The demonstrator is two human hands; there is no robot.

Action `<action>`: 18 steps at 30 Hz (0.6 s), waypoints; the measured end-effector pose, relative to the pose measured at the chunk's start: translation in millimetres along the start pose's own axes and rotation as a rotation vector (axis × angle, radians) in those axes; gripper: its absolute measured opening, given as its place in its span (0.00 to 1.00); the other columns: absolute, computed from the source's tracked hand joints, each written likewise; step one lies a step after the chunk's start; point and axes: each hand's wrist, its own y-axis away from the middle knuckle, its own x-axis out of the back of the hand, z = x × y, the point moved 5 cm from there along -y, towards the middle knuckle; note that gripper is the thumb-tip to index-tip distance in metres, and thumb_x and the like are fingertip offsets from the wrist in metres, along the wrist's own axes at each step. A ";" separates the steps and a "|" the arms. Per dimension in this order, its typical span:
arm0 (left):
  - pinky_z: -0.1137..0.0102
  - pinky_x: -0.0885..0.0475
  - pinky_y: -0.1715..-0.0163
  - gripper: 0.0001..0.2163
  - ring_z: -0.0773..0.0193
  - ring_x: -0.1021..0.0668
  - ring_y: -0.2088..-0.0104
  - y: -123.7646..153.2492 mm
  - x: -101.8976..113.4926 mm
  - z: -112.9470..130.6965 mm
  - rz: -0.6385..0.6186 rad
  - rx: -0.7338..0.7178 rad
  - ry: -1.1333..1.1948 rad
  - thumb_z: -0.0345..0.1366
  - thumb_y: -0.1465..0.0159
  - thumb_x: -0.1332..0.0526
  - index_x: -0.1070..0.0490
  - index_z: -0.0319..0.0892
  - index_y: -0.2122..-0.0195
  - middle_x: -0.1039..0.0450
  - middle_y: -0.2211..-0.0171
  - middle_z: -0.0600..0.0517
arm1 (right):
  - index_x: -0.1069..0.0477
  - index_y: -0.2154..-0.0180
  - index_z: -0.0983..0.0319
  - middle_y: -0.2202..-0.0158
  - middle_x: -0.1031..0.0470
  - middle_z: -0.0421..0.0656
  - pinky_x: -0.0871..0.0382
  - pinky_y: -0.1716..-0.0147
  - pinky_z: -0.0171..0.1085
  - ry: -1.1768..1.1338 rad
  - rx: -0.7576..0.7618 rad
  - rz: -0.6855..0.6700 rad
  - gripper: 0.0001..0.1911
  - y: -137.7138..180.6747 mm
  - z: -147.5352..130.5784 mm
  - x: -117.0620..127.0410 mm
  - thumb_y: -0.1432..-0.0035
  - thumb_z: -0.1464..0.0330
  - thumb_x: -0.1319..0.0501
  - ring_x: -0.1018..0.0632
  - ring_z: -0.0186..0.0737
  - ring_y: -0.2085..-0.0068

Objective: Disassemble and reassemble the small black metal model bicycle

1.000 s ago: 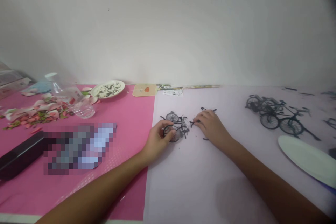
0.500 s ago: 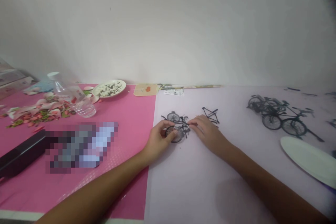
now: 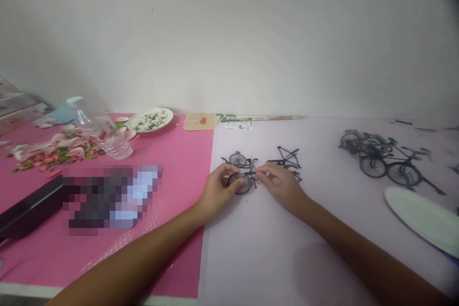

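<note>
My left hand is closed on a small black model bicycle wheel, its thumb and fingers on the spokes and rim. My right hand pinches at the dark thin parts joined to that wheel; exactly what sits between its fingertips is too small to make out. Just beyond, another spoked wheel lies with more dark pieces. A black model bicycle frame lies behind my right hand, with a further dark part partly hidden by the hand.
Model bicycles stand at the right near a white oval plate. On the pink left side are a plastic bottle, pink petal-like pieces, a plate of white bits, a black object and a blurred-out item.
My right hand has shifted slightly left, nearer the wheel, uncovering more of the dark parts behind it. My left hand keeps its hold on the wheel.
</note>
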 end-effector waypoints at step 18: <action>0.70 0.26 0.63 0.16 0.64 0.20 0.64 0.3 -0.5 1.5 0.003 0.023 0.018 0.43 0.38 0.28 0.28 0.42 0.54 0.22 0.60 0.49 | 0.18 0.52 0.55 0.64 0.21 0.43 0.25 0.64 0.41 -0.031 0.025 -0.024 0.10 3.7 -0.6 -4.1 0.30 0.64 0.37 0.23 0.42 0.65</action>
